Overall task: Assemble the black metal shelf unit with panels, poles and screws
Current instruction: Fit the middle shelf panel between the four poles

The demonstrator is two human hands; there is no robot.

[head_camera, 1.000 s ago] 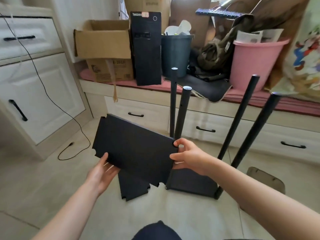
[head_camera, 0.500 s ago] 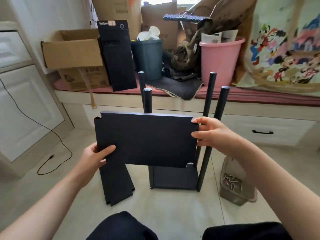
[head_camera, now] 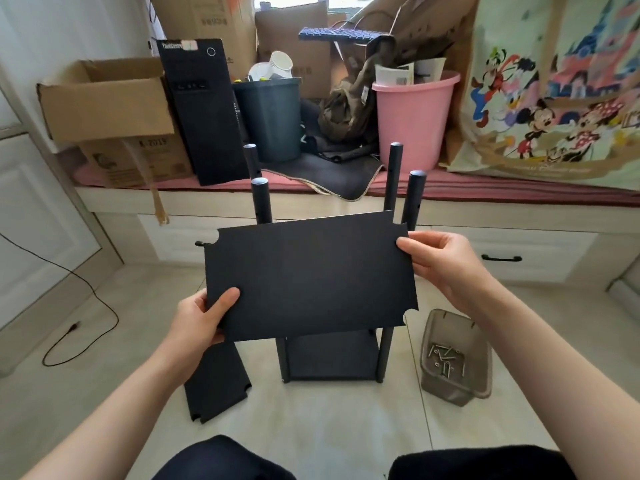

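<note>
Above the four poles (head_camera: 393,178), my left hand (head_camera: 204,317) and right hand (head_camera: 440,261) each grip an end of the panel (head_camera: 311,275), long axis spanning side to side.

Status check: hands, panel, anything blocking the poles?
Left hand and right hand grip black panel at opposite edges. Panel held above four upright poles, not yet seated. Nothing blocking the pole tops.

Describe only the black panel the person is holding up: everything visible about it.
The black panel is a flat matte rectangle, metal by its look, with a rounded notch cut into each visible corner. It is held in the air, slightly tilted, in front of the four upright poles. The left hand grips its lower left corner, thumb on the face; the right hand pinches its upper right edge. Nothing else touches it.
</note>
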